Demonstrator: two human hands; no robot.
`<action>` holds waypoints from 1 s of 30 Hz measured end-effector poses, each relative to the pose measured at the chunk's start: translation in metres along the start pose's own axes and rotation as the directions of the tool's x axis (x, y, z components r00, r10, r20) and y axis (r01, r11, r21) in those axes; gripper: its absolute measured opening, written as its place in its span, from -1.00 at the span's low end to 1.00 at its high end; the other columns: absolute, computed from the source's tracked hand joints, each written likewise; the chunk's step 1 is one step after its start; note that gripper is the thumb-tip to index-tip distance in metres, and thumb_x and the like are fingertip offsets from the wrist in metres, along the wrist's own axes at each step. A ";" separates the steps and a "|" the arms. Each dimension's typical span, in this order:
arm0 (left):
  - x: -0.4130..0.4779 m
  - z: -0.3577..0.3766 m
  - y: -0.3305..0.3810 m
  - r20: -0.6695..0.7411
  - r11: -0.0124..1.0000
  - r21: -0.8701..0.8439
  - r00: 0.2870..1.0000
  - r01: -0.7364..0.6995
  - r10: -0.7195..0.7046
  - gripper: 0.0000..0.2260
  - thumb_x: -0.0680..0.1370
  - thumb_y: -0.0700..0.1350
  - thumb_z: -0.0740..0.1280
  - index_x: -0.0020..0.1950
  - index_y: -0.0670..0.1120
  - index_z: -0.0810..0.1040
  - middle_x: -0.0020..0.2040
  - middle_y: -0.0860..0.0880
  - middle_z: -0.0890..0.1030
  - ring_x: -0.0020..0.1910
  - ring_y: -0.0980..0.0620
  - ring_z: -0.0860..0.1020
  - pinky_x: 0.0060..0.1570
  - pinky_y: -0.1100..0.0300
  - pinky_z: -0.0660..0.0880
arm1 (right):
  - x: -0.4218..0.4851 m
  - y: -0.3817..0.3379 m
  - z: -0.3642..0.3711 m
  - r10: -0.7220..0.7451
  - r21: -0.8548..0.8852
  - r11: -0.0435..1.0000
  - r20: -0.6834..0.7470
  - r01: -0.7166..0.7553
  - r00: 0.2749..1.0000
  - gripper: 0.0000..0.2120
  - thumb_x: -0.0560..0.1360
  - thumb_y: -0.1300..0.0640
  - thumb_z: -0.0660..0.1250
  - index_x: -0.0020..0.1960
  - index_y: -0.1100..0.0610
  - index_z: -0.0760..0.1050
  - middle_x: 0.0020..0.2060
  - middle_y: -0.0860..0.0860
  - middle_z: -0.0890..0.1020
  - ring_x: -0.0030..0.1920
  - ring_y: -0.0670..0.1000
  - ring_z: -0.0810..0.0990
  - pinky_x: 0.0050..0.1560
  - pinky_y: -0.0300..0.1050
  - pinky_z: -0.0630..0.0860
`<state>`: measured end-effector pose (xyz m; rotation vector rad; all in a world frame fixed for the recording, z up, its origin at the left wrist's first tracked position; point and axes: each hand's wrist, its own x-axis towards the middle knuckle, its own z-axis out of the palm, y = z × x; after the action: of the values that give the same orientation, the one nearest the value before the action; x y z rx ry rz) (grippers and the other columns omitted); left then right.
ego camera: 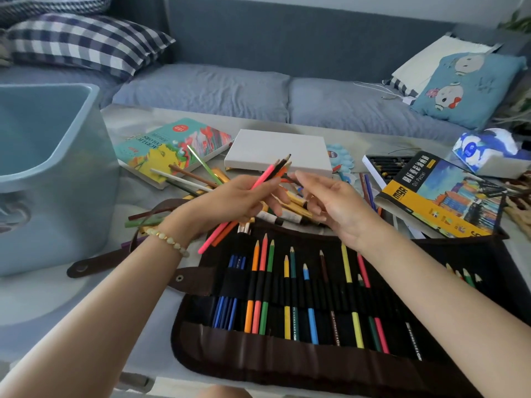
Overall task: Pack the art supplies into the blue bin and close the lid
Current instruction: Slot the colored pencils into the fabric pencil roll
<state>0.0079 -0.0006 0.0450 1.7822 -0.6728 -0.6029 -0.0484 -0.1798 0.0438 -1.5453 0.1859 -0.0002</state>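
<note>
My left hand (238, 198) grips a bundle of coloured pencils (271, 170) above the unrolled pencil case (287, 366). My right hand (336, 208) is relaxed and empty, just beside the pencil tips. The blue bin (57, 182) stands open-topped on the surface (132, 196), far left.

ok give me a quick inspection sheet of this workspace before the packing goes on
surface: pale cloth-covered table, crowded
job's things: open blue plastic bin, left; unrolled black fabric pencil roll, part filled; acrylic colours box, white canvas, oil pastel box, loose paint tubes
clutter: blue-and-white tissue pack
grippers: left hand grips pencil bundle; right hand open beside it
cables: thin white cord on grey sofa
surroundings: checked pillow, blue cartoon cushion
</note>
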 end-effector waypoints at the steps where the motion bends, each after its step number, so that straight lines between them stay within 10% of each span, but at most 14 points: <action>1: 0.001 0.003 0.002 0.032 1.000 0.007 0.999 0.009 -0.010 -0.65 0.64 0.06 0.08 0.06 -0.11 0.59 -0.20 0.00 0.61 -0.52 0.17 0.21 -0.51 0.36 0.19 | -0.002 -0.002 0.001 -0.010 0.024 1.000 0.030 0.010 0.999 -0.79 0.50 0.01 0.33 0.03 0.09 0.63 -0.45 -0.05 0.36 -0.52 -0.15 0.28 -0.54 -0.33 0.21; 6: 0.004 0.014 0.008 0.122 0.998 0.058 0.992 0.015 -0.022 -0.61 0.65 0.07 0.06 0.21 -0.12 0.56 -0.06 -0.04 0.68 -0.46 0.09 0.36 -0.45 0.34 0.37 | -0.008 -0.008 -0.002 -0.015 0.060 0.998 0.011 0.014 1.000 -0.84 0.51 0.07 0.32 0.02 0.11 0.60 -0.57 -0.14 0.47 -0.54 -0.19 0.44 -0.52 -0.45 0.32; 9: 0.005 0.008 0.008 0.015 0.998 0.058 0.999 0.031 -0.032 -0.64 0.66 0.02 0.06 0.27 -0.11 0.52 0.05 -0.05 0.68 -0.17 0.03 0.65 -0.21 0.33 0.56 | -0.005 -0.013 -0.016 -0.008 0.173 0.985 -0.078 0.021 0.997 -0.82 0.35 -0.02 0.42 -0.11 0.05 0.62 -0.32 -0.11 0.63 -0.28 -0.16 0.55 -0.32 -0.32 0.45; 13: 0.010 -0.005 -0.001 -0.146 0.970 0.241 0.989 0.042 -0.006 -0.70 0.66 -0.03 0.10 0.18 -0.11 0.57 -0.11 -0.02 0.68 -0.46 0.05 0.48 -0.47 0.32 0.43 | 0.000 -0.019 -0.046 0.023 0.364 0.931 -0.154 0.035 0.988 -0.86 0.48 0.09 0.35 -0.02 0.12 0.60 -0.20 -0.05 0.70 -0.23 -0.15 0.65 -0.31 -0.36 0.55; 18: 0.014 0.003 -0.015 -0.020 0.844 0.524 0.992 0.117 -0.125 -0.75 0.61 0.03 0.21 0.03 -0.02 0.65 -0.37 0.11 0.61 -0.50 0.14 0.37 -0.47 0.37 0.30 | 0.004 0.002 -0.053 0.100 0.218 0.973 -0.103 -0.075 0.990 -0.87 0.52 0.11 0.32 -0.05 0.10 0.63 -0.15 -0.02 0.70 -0.24 -0.14 0.66 -0.38 -0.36 0.53; 25: 0.015 0.004 -0.019 -0.012 0.788 0.604 0.991 0.116 -0.136 -0.77 0.55 0.01 0.33 0.17 0.01 0.62 0.10 0.11 0.64 0.04 0.19 0.56 0.15 0.21 0.45 | 0.007 0.019 -0.045 0.134 0.131 0.984 -0.091 -0.122 0.987 -0.86 0.50 0.10 0.34 0.01 0.09 0.63 -0.04 0.03 0.69 -0.17 -0.10 0.69 -0.33 -0.33 0.54; 30: 0.016 0.005 -0.021 0.010 0.793 0.595 0.986 0.128 -0.166 -0.82 0.53 -0.04 0.37 0.11 0.02 0.63 -0.12 0.21 0.60 -0.08 0.26 0.55 0.07 0.27 0.46 | 0.008 0.021 -0.040 0.142 0.109 0.985 -0.073 -0.134 0.987 -0.86 0.52 0.12 0.32 0.02 0.11 0.62 -0.05 0.04 0.69 -0.19 -0.09 0.69 -0.32 -0.32 0.56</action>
<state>0.0196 -0.0096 0.0220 2.4313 -0.8322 -0.5911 -0.0474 -0.2199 0.0218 -1.4272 0.3516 0.0373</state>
